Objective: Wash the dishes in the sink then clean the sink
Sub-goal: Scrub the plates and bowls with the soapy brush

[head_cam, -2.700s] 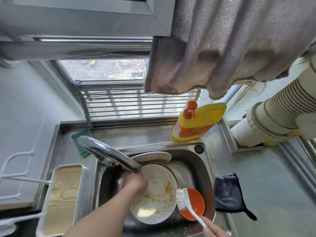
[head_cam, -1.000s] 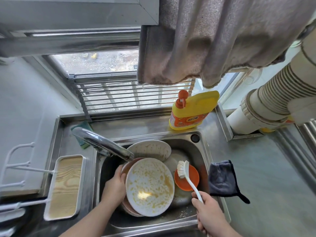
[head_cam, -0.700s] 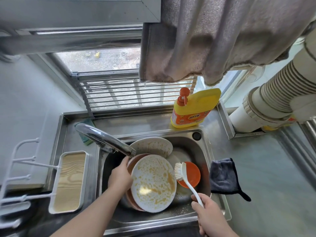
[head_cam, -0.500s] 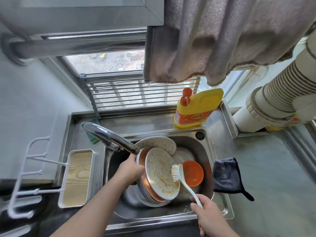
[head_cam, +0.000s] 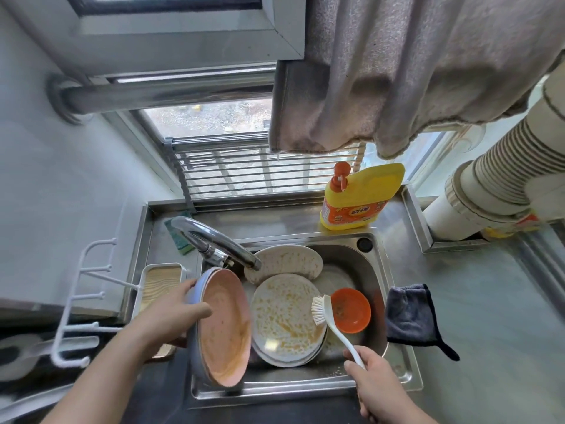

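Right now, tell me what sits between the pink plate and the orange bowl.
In the head view, a stained white plate lies between the pink plate and orange bowl, with the brush head over its right edge.

Dark cloth beside hanging grey towel

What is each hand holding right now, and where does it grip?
The left hand grips the pink plate by its left rim, tilted up on edge. The right hand holds the white dish brush by the end of its handle.
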{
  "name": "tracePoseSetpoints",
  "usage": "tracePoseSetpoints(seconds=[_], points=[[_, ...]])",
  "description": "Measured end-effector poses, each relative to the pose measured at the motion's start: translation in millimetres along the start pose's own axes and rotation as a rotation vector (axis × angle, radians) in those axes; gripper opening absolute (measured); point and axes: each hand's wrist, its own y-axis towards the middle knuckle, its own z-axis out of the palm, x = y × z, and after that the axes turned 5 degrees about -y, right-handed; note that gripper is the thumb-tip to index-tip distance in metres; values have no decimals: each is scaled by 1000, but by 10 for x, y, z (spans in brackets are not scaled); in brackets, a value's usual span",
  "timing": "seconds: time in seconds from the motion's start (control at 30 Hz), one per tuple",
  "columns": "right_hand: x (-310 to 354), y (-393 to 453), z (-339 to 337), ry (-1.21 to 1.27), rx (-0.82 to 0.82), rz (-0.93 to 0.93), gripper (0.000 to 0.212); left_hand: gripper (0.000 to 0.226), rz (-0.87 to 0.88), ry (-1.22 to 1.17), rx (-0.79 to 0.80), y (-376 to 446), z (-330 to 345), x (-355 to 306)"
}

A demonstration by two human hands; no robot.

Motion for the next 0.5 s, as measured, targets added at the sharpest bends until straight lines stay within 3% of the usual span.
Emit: tracePoseSetpoints(seconds=[0.13,0.27,0.5], points=[[-66,23,8,-6,-15,14,10,35,-26,-81,48,10,-15,3],[-104,20,-8,-8,-32,6,11,48,-97,-130,128,99,339,68],[-145,29,-67,-30,-68,-1,11,42,-25,17,-19,129,417,150]])
